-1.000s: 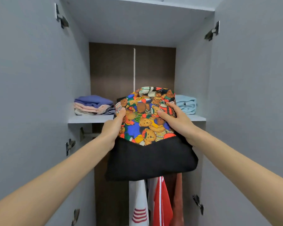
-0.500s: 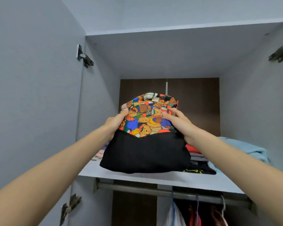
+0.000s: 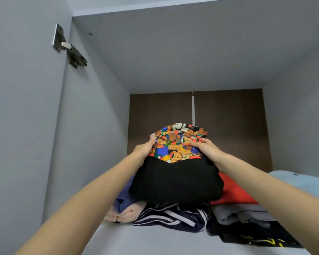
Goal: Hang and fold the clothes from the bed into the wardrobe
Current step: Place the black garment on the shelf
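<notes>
While it lay atop the piled clothes (image 3: 173, 215) on the wardrobe shelf (image 3: 145, 240), the folded bear-print garment (image 3: 175, 181) was gripped at its sides: the left edge by the left hand (image 3: 143, 150), the right edge by the right hand (image 3: 208, 151).

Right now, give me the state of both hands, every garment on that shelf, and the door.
left hand, grips the bear-print garment's left edge
right hand, grips its right edge
bear-print garment, folded, on top of the pile
striped garment, rumpled, under it
red garment, folded, partly covered
light blue garment, lying flat at the right
wardrobe door, open
</notes>
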